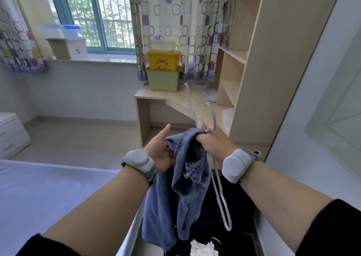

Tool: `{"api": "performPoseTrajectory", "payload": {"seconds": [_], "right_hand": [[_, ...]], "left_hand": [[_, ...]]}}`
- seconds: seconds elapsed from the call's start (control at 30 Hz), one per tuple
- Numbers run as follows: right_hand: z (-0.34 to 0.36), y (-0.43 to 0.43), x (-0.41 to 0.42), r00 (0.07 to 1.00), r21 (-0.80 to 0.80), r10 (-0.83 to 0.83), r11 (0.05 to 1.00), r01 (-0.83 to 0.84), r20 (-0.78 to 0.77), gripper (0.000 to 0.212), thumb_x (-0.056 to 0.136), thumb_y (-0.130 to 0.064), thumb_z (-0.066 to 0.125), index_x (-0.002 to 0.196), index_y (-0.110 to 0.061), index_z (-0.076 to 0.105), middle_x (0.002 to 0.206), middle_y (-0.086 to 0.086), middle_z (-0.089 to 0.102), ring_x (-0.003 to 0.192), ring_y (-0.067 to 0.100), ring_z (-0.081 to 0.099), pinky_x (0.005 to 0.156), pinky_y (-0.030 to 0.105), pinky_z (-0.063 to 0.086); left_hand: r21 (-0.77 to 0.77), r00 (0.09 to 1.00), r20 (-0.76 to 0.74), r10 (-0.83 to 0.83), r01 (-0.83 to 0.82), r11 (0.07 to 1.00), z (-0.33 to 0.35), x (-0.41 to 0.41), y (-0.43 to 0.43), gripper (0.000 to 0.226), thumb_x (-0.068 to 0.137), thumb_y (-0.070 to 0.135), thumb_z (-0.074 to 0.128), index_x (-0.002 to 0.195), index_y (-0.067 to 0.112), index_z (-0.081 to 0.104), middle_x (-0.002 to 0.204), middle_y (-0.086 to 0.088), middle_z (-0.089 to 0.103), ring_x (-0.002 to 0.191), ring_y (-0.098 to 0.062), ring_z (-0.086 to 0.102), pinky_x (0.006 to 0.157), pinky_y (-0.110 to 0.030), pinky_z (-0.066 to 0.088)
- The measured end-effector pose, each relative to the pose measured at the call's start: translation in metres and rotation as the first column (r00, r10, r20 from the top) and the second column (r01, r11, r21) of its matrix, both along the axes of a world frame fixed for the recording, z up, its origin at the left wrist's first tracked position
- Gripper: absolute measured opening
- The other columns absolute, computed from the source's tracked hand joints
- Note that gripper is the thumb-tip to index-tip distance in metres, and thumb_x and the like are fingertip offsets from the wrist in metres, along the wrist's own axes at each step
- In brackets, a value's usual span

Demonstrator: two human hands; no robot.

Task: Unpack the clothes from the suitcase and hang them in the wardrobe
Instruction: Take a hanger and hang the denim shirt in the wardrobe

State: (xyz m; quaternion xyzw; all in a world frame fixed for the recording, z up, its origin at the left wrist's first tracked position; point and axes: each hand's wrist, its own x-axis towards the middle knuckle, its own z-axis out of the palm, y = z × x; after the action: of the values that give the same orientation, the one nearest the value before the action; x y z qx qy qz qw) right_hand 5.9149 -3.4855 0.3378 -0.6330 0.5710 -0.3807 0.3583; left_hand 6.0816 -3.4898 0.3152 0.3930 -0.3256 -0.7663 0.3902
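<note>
**While the denim hangs between two hands**

As I stand by, the bed (pixel 48 193) fills the lower left of the frame with its pale, smooth cover. A pale door (pixel 312 119) takes the right edge, and a tall wooden shelf unit (pixel 273 60) rises just left of it. A patterned curtain (pixel 175 21) of purple and grey squares hangs at top centre beside the window (pixel 93 17). Below the curtain a wooden worktop (pixel 175 99) juts out from the shelf unit.

At bottom centre lies the dark suitcase (pixel 240 207), between the bed and the door. A denim garment (pixel 175 207) hangs above it in the middle of the frame, its lower folds drooping toward the case.

The right hand (pixel 213 142) is closed in a fist on the bunched top edge of the denim. White hangers (pixel 205 117) are caught in the same fist; they are too blurred to count. The left hand (pixel 160 154) sits just left of the cloth, its fingers curled into the fabric and its thumb pointing up. Each wrist wears a grey band.

On the worktop a yellow box (pixel 163 60) is stacked on a green box (pixel 163 80). A crumpled white item (pixel 203 248) lies in the suitcase at the bottom edge.
</note>
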Motion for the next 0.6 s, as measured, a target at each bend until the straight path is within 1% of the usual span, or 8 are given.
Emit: {"api": "performPoseTrajectory", "payload": {"seconds": [0.07, 0.13, 0.23, 0.33, 0.43, 0.5, 0.53, 0.6], "right_hand": [[0.007, -0.008, 0.004, 0.990, 0.013, -0.060, 0.998, 0.059, 0.125, 0.006, 0.075, -0.008, 0.051, 0.073, -0.013, 0.048, 0.069, 0.011, 0.044, 0.068, 0.022, 0.041, 0.062, 0.036, 0.033], [0.012, -0.013, 0.006, 0.983, 0.012, -0.079, 0.997, 0.079, 0.168, 0.007, 0.074, -0.005, 0.051, 0.074, -0.012, 0.050, 0.070, 0.011, 0.045, 0.069, 0.023, 0.044, 0.063, 0.034, 0.035], [0.017, -0.015, 0.003, 0.989, -0.004, -0.070, 0.997, 0.071, 0.127, 0.020, 0.074, -0.005, 0.052, 0.063, -0.017, 0.040, 0.067, 0.008, 0.040, 0.068, 0.021, 0.041, 0.065, 0.034, 0.035], [0.023, -0.016, -0.012, 0.998, -0.010, -0.053, 0.999, 0.053, 0.037, 0.033, 0.079, 0.001, 0.049, 0.060, -0.018, 0.030, 0.063, 0.005, 0.033, 0.066, 0.019, 0.032, 0.061, 0.032, 0.029], [0.026, -0.017, -0.029, 0.995, -0.019, -0.073, 0.997, 0.072, -0.064, 0.031, 0.078, 0.001, 0.050, 0.060, -0.017, 0.032, 0.063, 0.005, 0.034, 0.065, 0.019, 0.032, 0.060, 0.032, 0.028], [0.024, -0.019, -0.040, 0.991, -0.034, -0.110, 0.994, 0.108, -0.071, 0.031, 0.077, 0.000, 0.051, 0.059, -0.017, 0.032, 0.063, 0.005, 0.034, 0.066, 0.019, 0.034, 0.063, 0.033, 0.030], [0.024, -0.021, -0.046, 0.989, -0.042, -0.128, 0.991, 0.125, -0.075, 0.030, 0.076, 0.000, 0.052, 0.059, -0.016, 0.033, 0.063, 0.006, 0.035, 0.066, 0.019, 0.035, 0.063, 0.034, 0.030], [0.022, -0.021, -0.054, 0.987, -0.043, -0.133, 0.991, 0.129, -0.094, 0.022, 0.074, -0.002, 0.053, 0.062, -0.014, 0.040, 0.065, 0.008, 0.037, 0.068, 0.020, 0.038, 0.063, 0.034, 0.032]], "left_hand": [[-0.085, 0.989, 0.084, -0.120, 0.127, 0.988, -0.005, -0.001, 0.008, 0.061, 0.090, 0.059, 0.039, 0.106, 0.007, 0.066, 0.091, -0.011, 0.071, 0.081, -0.022, 0.069, 0.077, -0.033, 0.054], [-0.193, 0.958, 0.238, -0.159, 0.207, 0.959, -0.012, -0.009, 0.012, 0.044, 0.087, 0.043, 0.058, 0.111, 0.005, 0.063, 0.101, -0.013, 0.071, 0.090, -0.023, 0.068, 0.085, -0.034, 0.055], [-0.342, 0.811, 0.582, -0.060, 0.311, 0.887, -0.022, -0.012, 0.006, 0.032, 0.080, 0.019, 0.074, 0.108, 0.007, 0.064, 0.107, -0.014, 0.070, 0.099, -0.028, 0.067, 0.096, -0.044, 0.050], [-0.384, 0.680, 0.733, 0.033, 0.373, 0.844, -0.025, -0.007, -0.004, 0.022, 0.081, 0.018, 0.072, 0.101, 0.009, 0.066, 0.099, -0.005, 0.071, 0.092, -0.021, 0.067, 0.093, -0.034, 0.050], [-0.406, 0.374, 0.897, 0.235, 0.487, 0.773, -0.031, 0.001, -0.015, 0.007, 0.082, 0.015, 0.065, 0.089, 0.016, 0.064, 0.087, -0.003, 0.067, 0.084, -0.020, 0.062, 0.076, -0.028, 0.048], [-0.327, 0.159, 0.945, 0.286, 0.516, 0.792, -0.040, 0.008, -0.024, 0.005, 0.082, 0.014, 0.057, 0.080, 0.017, 0.061, 0.081, -0.003, 0.063, 0.081, -0.024, 0.061, 0.072, -0.030, 0.048], [-0.308, 0.110, 0.950, 0.293, 0.494, 0.813, -0.046, 0.010, -0.029, 0.008, 0.082, 0.014, 0.055, 0.076, 0.018, 0.058, 0.079, -0.004, 0.061, 0.082, -0.027, 0.061, 0.071, -0.031, 0.048], [-0.346, 0.115, 0.937, 0.329, 0.413, 0.842, -0.054, 0.014, -0.036, 0.012, 0.083, 0.013, 0.052, 0.073, 0.018, 0.056, 0.082, -0.008, 0.064, 0.086, -0.031, 0.063, 0.075, -0.035, 0.051]]}}
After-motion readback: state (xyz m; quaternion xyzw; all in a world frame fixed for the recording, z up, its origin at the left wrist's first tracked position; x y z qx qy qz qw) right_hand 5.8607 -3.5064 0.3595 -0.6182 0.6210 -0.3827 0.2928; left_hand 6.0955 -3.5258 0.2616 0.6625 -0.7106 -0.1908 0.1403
